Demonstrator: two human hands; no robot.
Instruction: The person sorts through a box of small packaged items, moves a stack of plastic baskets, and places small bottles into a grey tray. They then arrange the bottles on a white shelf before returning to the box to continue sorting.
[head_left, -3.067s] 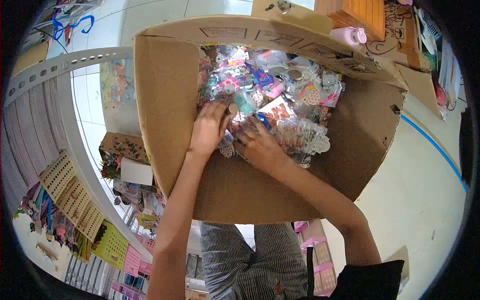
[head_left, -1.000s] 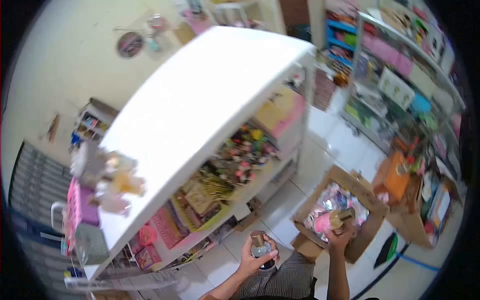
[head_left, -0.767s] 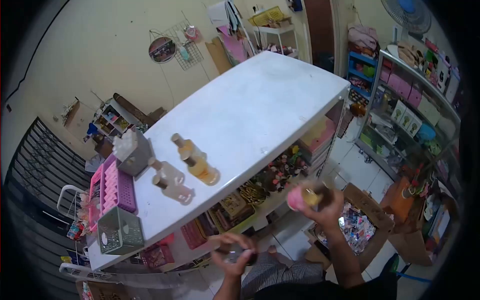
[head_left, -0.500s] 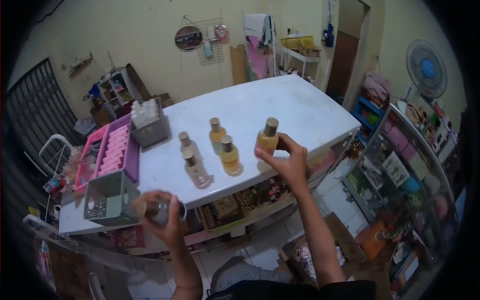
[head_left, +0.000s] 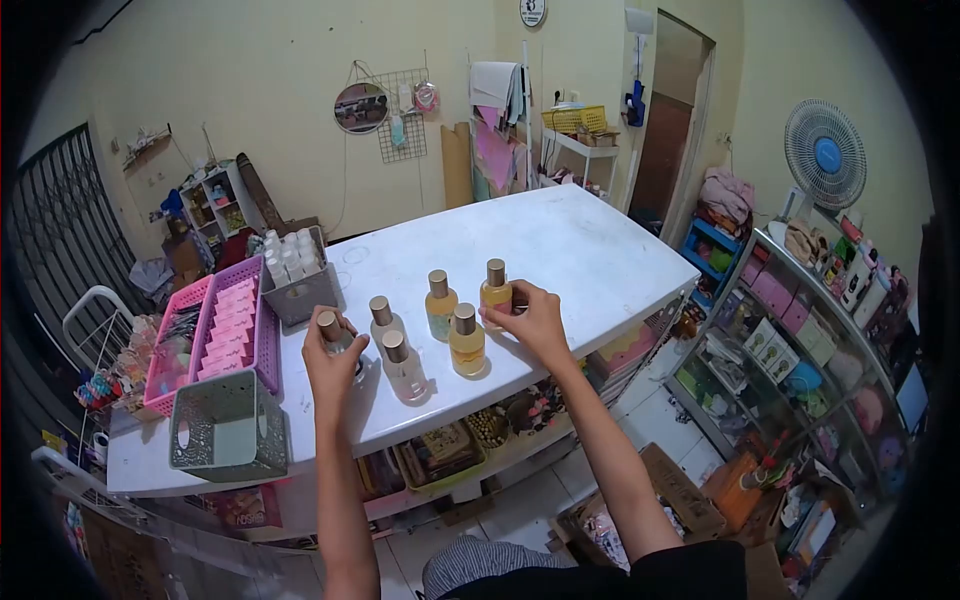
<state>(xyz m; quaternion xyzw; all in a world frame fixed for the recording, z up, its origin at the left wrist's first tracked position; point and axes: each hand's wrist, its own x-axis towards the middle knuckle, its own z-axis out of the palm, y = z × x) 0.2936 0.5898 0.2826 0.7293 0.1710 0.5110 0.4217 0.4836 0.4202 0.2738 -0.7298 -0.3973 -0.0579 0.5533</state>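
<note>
My left hand (head_left: 335,360) is closed round a bottle with a gold cap (head_left: 329,324), upright at the left end of the bottle group. My right hand (head_left: 525,318) grips a yellow bottle (head_left: 495,290) at the group's right end. Between my hands, on the white table (head_left: 530,235), stand two clear bottles, one behind (head_left: 384,320) and one in front (head_left: 404,372), and two yellow bottles, one behind (head_left: 440,305) and one in front (head_left: 466,345). All have gold caps.
Left of the bottles are an openwork green-grey basket (head_left: 228,425), a purple basket (head_left: 264,330) of pink packs, a pink basket (head_left: 165,375) and a grey basket (head_left: 300,298) holding white-capped bottles. Shelves with goods (head_left: 440,455) lie under the table's front edge.
My left hand has brought its bottle from beyond the table's front edge up beside the clear bottles. My right hand has moved its bottle left, nearer the other yellow ones. The view has shifted.
</note>
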